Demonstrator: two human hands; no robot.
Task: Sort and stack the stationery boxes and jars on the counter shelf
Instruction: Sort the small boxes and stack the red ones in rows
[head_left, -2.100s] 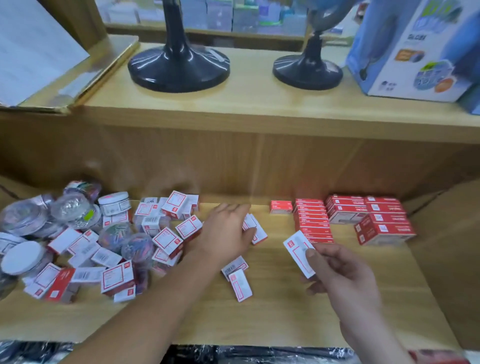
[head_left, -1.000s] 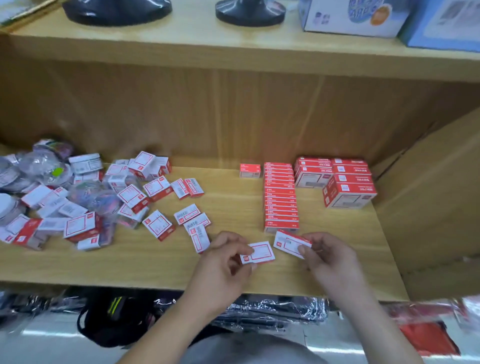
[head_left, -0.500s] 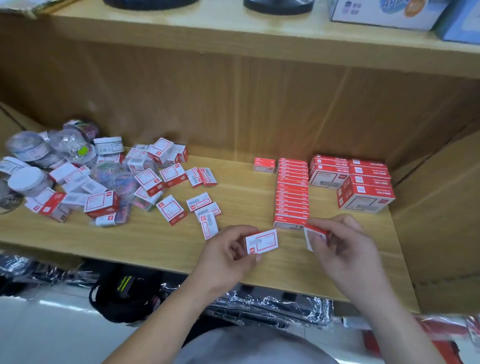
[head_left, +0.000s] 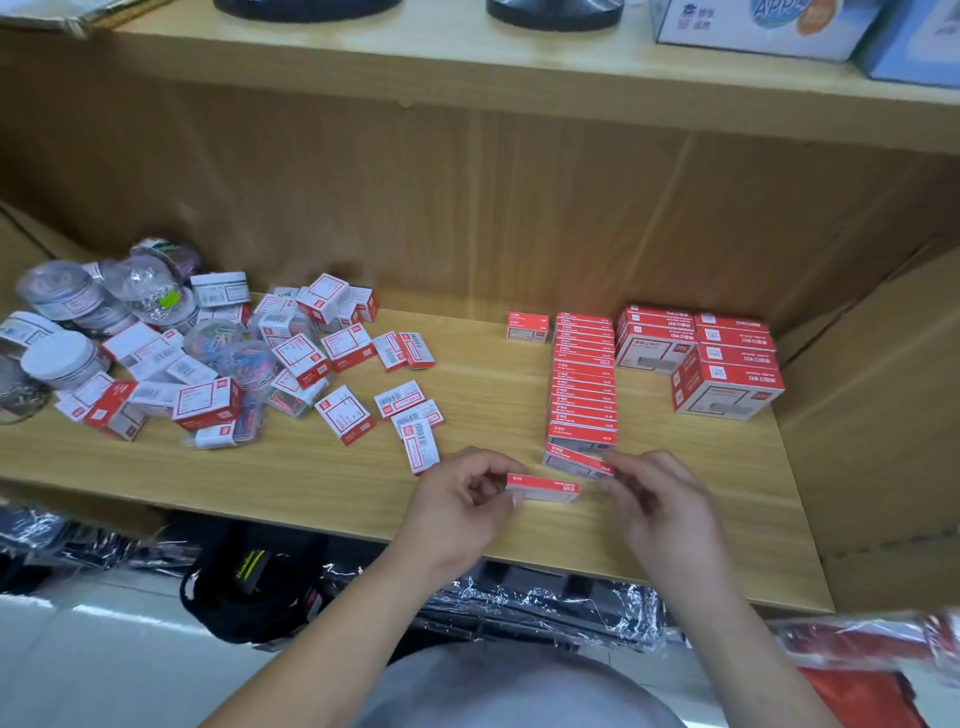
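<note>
At the shelf's front edge (head_left: 311, 483), the left hand (head_left: 457, 506) pinches one red box (head_left: 543, 487); the right hand (head_left: 660, 499) grips a second box (head_left: 576, 462), touching the row's (head_left: 583, 379) near end. Four larger cartons (head_left: 727, 387) sit behind; jars (head_left: 67, 358) are heaped left.

You worked over a shelf (head_left: 675, 519) of pale wood-grain laminate, smooth and faintly shiny. The small boxes (head_left: 582, 384) you lined up were printed cardboard with a slight sheen, the jars (head_left: 67, 296) clear glossy plastic. Crinkled plastic wrap (head_left: 545, 597) below glinted.
</note>
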